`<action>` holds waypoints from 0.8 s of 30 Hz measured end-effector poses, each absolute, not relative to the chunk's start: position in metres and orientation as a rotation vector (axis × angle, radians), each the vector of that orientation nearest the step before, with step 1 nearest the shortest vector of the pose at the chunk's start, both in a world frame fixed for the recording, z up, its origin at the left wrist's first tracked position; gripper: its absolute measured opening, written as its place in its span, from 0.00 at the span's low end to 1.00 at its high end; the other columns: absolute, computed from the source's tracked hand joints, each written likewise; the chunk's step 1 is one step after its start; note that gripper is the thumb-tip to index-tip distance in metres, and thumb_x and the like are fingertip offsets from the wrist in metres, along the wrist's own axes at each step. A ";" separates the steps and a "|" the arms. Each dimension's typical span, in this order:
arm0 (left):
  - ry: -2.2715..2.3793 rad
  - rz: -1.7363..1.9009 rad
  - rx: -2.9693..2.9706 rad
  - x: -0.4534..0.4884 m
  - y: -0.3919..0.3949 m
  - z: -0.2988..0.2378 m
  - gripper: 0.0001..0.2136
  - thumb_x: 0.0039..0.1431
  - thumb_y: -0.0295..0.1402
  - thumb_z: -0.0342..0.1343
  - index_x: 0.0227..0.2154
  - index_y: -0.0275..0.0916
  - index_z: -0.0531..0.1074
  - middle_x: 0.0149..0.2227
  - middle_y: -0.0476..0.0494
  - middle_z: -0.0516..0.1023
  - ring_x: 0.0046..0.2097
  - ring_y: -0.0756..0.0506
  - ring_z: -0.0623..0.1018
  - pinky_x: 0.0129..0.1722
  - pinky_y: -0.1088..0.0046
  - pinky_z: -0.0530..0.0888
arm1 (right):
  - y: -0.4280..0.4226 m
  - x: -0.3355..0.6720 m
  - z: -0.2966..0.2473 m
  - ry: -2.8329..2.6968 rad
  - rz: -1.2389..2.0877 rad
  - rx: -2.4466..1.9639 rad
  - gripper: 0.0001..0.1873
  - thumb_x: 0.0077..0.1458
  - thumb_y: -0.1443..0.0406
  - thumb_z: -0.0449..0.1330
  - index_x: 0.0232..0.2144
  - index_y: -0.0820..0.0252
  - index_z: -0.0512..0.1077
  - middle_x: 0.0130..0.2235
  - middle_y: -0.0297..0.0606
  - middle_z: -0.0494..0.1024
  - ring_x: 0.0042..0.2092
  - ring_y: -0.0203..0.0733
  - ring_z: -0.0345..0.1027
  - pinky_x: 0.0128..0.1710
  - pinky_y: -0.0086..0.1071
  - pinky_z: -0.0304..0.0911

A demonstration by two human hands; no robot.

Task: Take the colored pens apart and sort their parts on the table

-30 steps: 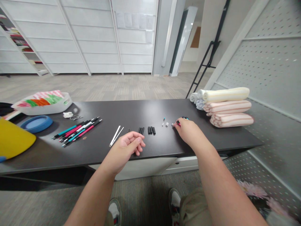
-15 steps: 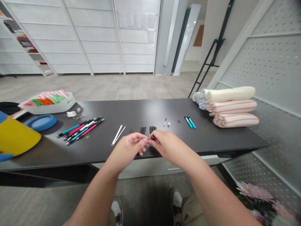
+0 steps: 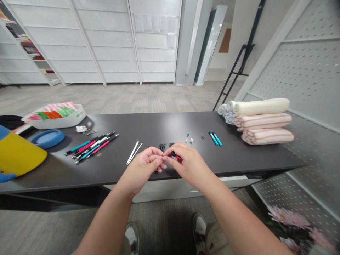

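A: "Working over a dark tabletop (image 3: 148, 124). Managing this well how?"
B: "Probably by steadying the red-and-black barrel (image 3: 177, 157), pinching lightly, never squeezing."
A: "Gripping what?"
B: "Holding that barrel in the curled right hand (image 3: 190, 161), near centre; touching that hand with the half-curled left hand (image 3: 144, 164), not showing whether pinching anything. Seeing white sticks (image 3: 132, 153) left, two teal barrels (image 3: 217, 139) far right."

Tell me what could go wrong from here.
The slim red-and-black pen tube could slip from the right hand, whose fingertips meet the left hand.
Both hands are near the front edge of the flat dark table, so a dropped part might reach the floor.
Tiny grey pieces lie loose and could scatter if bumped.
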State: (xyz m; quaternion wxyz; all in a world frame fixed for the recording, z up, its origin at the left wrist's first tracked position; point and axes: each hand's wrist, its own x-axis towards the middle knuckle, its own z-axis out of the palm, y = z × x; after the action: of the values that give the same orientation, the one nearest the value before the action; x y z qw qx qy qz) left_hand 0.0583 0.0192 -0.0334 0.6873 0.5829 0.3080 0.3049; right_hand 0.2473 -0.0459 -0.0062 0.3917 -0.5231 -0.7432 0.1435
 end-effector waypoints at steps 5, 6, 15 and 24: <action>0.713 0.678 1.293 0.062 0.016 -0.030 0.17 0.61 0.42 0.67 0.46 0.38 0.71 0.40 0.40 0.84 0.38 0.47 0.80 0.38 0.70 0.74 | -0.044 0.270 -0.002 -1.786 0.245 -1.511 0.04 0.67 0.63 0.62 0.39 0.55 0.78 0.41 0.36 0.83 0.43 0.41 0.75 0.46 0.32 0.65; 0.717 0.683 1.288 0.062 0.016 -0.029 0.17 0.61 0.42 0.67 0.46 0.38 0.71 0.42 0.40 0.84 0.37 0.47 0.79 0.38 0.70 0.74 | -0.044 0.279 -0.002 -1.746 0.173 -1.616 0.05 0.66 0.63 0.63 0.38 0.55 0.78 0.40 0.36 0.83 0.43 0.42 0.76 0.45 0.32 0.64; 0.717 0.692 1.325 0.061 0.015 -0.029 0.13 0.63 0.42 0.65 0.40 0.37 0.73 0.38 0.41 0.82 0.33 0.49 0.76 0.35 0.72 0.73 | -0.036 0.344 -0.026 -1.625 0.005 -2.210 0.09 0.65 0.59 0.62 0.38 0.56 0.80 0.39 0.38 0.85 0.39 0.46 0.77 0.37 0.34 0.60; 0.707 0.673 1.337 0.060 0.016 -0.029 0.12 0.65 0.42 0.63 0.39 0.38 0.73 0.38 0.42 0.82 0.33 0.50 0.76 0.36 0.72 0.72 | -0.037 0.348 -0.025 -1.582 0.118 -2.207 0.08 0.61 0.58 0.65 0.35 0.55 0.80 0.35 0.36 0.84 0.34 0.42 0.74 0.33 0.32 0.59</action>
State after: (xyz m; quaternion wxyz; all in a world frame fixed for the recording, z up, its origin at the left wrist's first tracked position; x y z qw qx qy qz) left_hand 0.0599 0.0159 -0.0292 0.6766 0.5948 0.3145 0.2992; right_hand 0.3477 -0.0368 -0.0247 0.2100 -0.7939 -0.5691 0.0425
